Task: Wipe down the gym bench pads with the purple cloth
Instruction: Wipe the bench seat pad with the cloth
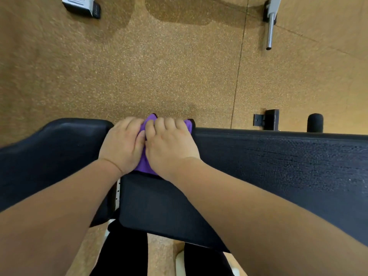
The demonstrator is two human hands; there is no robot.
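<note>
bunched purple cloth [144, 164] lies at the far edge where two black bench pads [278, 166] meet, mostly covered. left hand [122, 145] and right hand [169, 148] press it side by side, fingers curled over it.

My left hand [122, 144] and right hand [169, 148] cover most of the purple cloth [143, 165]; only a strip between them and 2 bits past my knuckles show. My fingertips curl over the far rim, out of sight. The seat pad [49, 156] runs off the left edge, the long pad [278, 166] off the right. The box [79, 5] and metal bar [270, 28] are cut by the top edge; the box's print is too small to read.
</note>
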